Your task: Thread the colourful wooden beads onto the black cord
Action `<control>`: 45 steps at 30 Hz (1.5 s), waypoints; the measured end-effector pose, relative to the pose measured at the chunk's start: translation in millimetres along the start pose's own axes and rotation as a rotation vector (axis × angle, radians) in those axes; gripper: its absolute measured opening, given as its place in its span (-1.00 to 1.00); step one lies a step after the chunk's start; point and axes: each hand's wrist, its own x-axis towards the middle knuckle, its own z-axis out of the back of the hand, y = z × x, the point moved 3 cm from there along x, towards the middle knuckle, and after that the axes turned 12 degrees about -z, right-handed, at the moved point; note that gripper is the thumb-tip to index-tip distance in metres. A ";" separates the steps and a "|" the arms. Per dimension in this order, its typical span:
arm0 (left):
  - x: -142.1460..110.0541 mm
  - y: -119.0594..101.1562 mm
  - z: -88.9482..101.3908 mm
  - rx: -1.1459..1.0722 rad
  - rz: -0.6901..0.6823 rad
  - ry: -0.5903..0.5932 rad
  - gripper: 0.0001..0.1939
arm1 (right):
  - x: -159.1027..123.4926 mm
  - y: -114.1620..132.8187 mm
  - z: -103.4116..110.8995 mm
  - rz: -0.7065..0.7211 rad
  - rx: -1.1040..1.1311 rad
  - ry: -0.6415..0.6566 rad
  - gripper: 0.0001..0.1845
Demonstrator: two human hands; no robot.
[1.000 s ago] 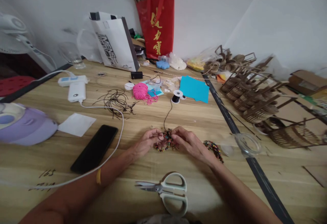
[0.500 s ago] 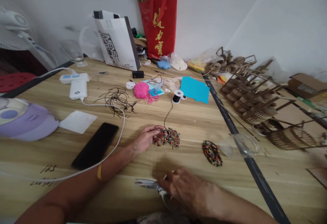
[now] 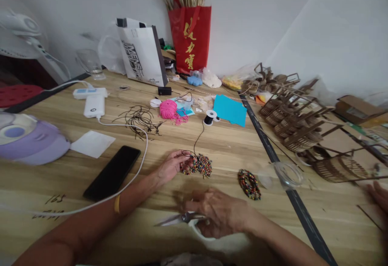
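My left hand point(image 3: 169, 168) pinches a string of small multicoloured beads point(image 3: 188, 169), resting on the table. A thin black cord point(image 3: 198, 138) runs from there to a black-and-white spool point(image 3: 209, 117). Right beside that hand lies a pile of loose beads point(image 3: 204, 166). Nearer to me, my right hand point(image 3: 218, 211) is closed around scissors point(image 3: 184, 218) with white handles; their blades point left, just above the tabletop. To the right lies a coil of strung beads point(image 3: 249, 184).
A phone point(image 3: 112, 173) and a white cable point(image 3: 144, 153) lie at left, before black cord pieces point(image 3: 139, 120). Pink yarn point(image 3: 168, 109) and blue sheets point(image 3: 230, 109) are farther back. Woven baskets point(image 3: 303, 132) line the right side. Another person's hand point(image 3: 378, 195) shows at the right edge.
My right hand has moved slightly up and turned, and the scissors' blades have come closer together. My left hand stays at the beads. Another person's hand has appeared at the right edge.
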 end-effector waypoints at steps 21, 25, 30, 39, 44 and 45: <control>-1.5 0.0 -4.1 0.062 0.014 0.042 -0.71 | -0.4 -60.9 -4.7 -0.232 0.155 -0.883 -0.37; -0.6 0.6 -3.7 0.080 0.021 0.024 -0.76 | -0.8 -60.0 -2.0 -0.283 -0.021 -0.811 -0.44; -1.0 1.2 -5.9 0.116 0.009 0.058 -0.77 | 1.8 -61.2 -4.5 -0.315 -0.092 -0.767 -0.49; -2.0 1.5 -6.5 0.208 -0.023 0.114 -0.74 | 0.8 -60.4 -5.3 -0.358 -0.157 -0.718 -0.51; -1.9 3.7 -3.8 0.248 -0.029 0.124 -0.72 | -0.1 -58.8 -4.6 -0.357 -0.194 -0.719 -0.54; -1.8 4.2 -3.1 0.253 -0.028 0.124 -0.72 | -0.1 -58.8 -4.7 -0.357 -0.198 -0.716 -0.54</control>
